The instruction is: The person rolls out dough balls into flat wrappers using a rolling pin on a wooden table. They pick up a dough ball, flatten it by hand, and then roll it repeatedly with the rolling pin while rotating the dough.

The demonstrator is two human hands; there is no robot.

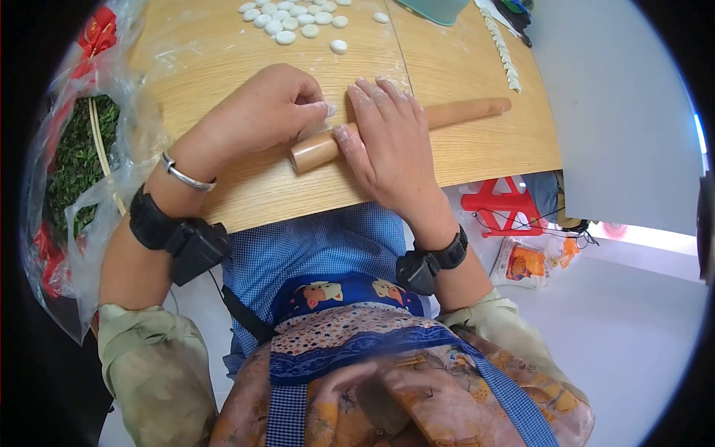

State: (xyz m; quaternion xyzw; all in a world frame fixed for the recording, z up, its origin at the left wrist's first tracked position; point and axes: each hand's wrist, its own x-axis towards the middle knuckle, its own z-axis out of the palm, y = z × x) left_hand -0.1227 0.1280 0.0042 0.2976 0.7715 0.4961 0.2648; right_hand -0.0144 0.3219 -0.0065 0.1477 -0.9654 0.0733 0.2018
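My right hand [391, 138] lies over a wooden rolling pin [469, 112], palm on it and floury fingers reaching past its far side. The thumb rests near the pin's left end. Just left of it, my left hand [272, 104] is closed in a pinch, with a white, floury thumb tip. A pale sliver that looks like dough [316, 130] shows below that thumb, beside the pin; the rest of it is hidden. Several small, round, floured dough pieces [285, 37] lie on the wooden table [246, 190] beyond my hands.
At the table's far right lie a row of pale, folded dough pieces [500, 45] and a green bowl [439, 11]. Chopped greens [86, 153] sit in clear plastic [145, 123] at left. A red stool [500, 203] and a printed bag [521, 262] are below the table at right.
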